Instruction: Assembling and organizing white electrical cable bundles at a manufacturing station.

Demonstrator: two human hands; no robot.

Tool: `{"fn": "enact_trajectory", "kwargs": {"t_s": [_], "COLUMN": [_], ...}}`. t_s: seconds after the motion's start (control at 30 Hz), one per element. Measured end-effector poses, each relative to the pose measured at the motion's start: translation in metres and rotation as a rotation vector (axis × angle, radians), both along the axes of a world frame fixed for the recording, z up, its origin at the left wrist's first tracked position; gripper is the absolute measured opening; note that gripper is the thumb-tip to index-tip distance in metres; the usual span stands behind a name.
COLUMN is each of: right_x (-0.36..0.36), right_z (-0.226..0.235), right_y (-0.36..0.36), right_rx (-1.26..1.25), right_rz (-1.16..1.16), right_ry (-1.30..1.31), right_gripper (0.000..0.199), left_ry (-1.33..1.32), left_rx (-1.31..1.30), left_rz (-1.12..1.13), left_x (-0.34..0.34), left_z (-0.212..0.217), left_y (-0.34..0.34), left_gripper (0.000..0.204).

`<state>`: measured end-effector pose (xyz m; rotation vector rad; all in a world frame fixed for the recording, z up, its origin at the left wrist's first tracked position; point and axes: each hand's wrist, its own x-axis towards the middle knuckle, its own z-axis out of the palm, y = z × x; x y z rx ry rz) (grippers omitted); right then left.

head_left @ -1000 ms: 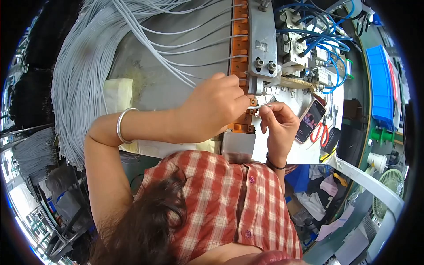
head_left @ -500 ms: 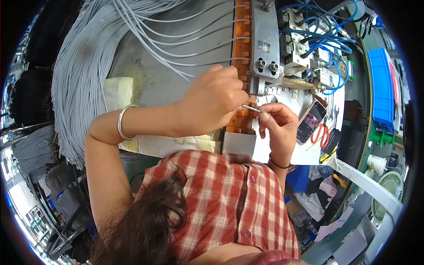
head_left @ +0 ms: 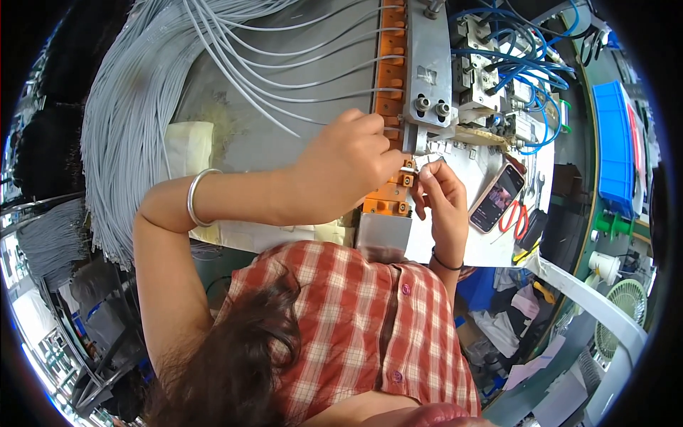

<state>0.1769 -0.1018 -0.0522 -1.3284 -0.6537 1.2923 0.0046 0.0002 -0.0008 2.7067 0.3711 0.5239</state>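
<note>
Hands: two. The left hand [head_left: 348, 167] and the right hand [head_left: 441, 196] meet at the edge of the orange strip.
Left hand: curled tight, its fingertips pinch one end of a small grey wire end [head_left: 408, 171]. A silver bangle [head_left: 196, 196] sits on that wrist.
Right hand: its fingers are bent and pinch the other side of the same wire end. A thin dark band [head_left: 447, 263] goes round that wrist.
Wire end: one, very small. It is between the two hands, just beside the orange strip. Most of it is hidden by the fingers.
Orange strip: one long orange block strip [head_left: 390, 78] runs up the worktop [head_left: 341, 78]. The left hand hides part of it.
Grey wires: too many to count. About six thin ones [head_left: 299, 67] reach across to the orange strip. The big grey bundle [head_left: 131, 135] lies on the left and is cut off at the top.
Metal plate: one grey plate [head_left: 429, 64] stands just beside the orange strip, with two round bolts on it.
Blue tubes: several, tangled [head_left: 498, 50]. Hard to count.
Phone: one [head_left: 498, 199], lying on the white sheet [head_left: 469, 235] near the right hand.
Scissors: one pair with red handles [head_left: 514, 217], just beside the phone.
Blue bin: one [head_left: 613, 142], far right, bent by the lens.
Fan: one small fan [head_left: 626, 302], low on the right, blurry.
</note>
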Motion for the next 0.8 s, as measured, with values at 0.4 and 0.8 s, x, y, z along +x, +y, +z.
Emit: {"fn": "enact_trajectory", "kwargs": {"t_s": [0.4,0.8], "right_x": [0.008,-0.068], "right_z": [0.010,0.106], "right_y": [-0.003,0.037], "right_rx": [0.016,0.612], "right_rz": [-0.043,0.243], "right_ry": [-0.272,-0.998], "right_gripper": [0.012,0.003], "left_ry": [0.094,0.367], "left_rx": [0.243,0.081], "left_rz": [0.074,0.662], "left_x": [-0.020,-0.210], "left_z": [0.064,0.047], "left_y": [0.044,0.394], "left_gripper": [0.008,0.063]}}
